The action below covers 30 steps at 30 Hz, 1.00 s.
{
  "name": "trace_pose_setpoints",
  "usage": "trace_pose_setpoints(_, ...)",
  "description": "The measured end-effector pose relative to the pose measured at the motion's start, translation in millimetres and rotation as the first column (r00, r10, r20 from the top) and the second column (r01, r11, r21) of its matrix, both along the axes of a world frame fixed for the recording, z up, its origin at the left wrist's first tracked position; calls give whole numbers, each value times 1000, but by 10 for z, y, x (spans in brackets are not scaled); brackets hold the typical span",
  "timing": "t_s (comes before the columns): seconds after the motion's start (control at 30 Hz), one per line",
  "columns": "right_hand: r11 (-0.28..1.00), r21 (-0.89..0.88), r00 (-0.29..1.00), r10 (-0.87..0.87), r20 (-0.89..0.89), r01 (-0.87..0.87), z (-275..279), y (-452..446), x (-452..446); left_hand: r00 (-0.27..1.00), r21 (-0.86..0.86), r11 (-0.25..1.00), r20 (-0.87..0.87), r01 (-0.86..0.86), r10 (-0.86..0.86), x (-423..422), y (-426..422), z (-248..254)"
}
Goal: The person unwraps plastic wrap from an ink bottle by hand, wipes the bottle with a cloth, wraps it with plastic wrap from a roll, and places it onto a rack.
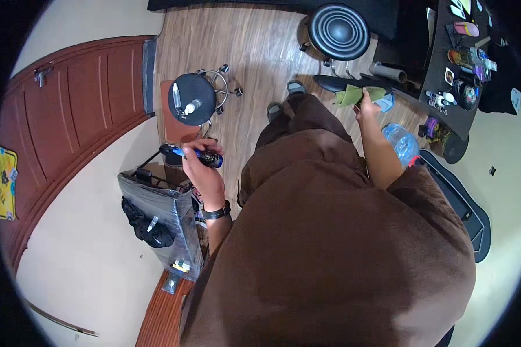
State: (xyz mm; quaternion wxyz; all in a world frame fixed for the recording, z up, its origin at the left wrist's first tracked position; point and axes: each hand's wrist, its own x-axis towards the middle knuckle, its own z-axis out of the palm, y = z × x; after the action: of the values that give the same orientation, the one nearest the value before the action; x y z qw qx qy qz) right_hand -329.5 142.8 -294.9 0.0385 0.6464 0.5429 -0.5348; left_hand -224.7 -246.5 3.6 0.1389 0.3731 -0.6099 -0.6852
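Note:
My left hand [201,173], with a dark watch on its wrist, is closed around a blue-and-black handheld tool [209,158] with a light blue part toward its left end. Its exact kind does not show. Out to the right, my right hand [367,106] grips a green cloth [351,95] that hangs in loose folds beyond the fingers. Past my left hand stands a round black stool [192,113] with a clear bottle [176,95] and a small white bottle [193,106] lying on its seat.
A second black stool [338,32] stands ahead. To the right are a dark desk [446,124] crowded with bottles and a large water jug [400,140] on the floor. A plastic-wrapped stand [182,222] is at left, near the brown door [87,95].

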Motion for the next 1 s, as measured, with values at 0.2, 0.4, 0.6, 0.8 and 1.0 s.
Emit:
trace_pose_setpoints(0.2,970,-81,972,228,-48,-231,-116,282,36,998,-27,998,40,50,-49,-88,66,39)
trace_pose_setpoints(0.4,882,41,881,471,-46,-469,210,449,12,993,-56,994,83,90,-85,-165,123,20)
trace_pose_setpoints(0.6,768,-619,842,-216,-494,-166,511,468,-214,970,49,973,87,225,-229,-335,194,-16)
trace_pose_setpoints(0.8,936,100,907,351,-232,-337,-152,623,160,966,58,967,60,247,-250,-460,247,6)
trace_pose_setpoints(1.0,889,108,885,455,-96,-445,-339,847,352,968,25,972,87,233,-234,-334,190,6)
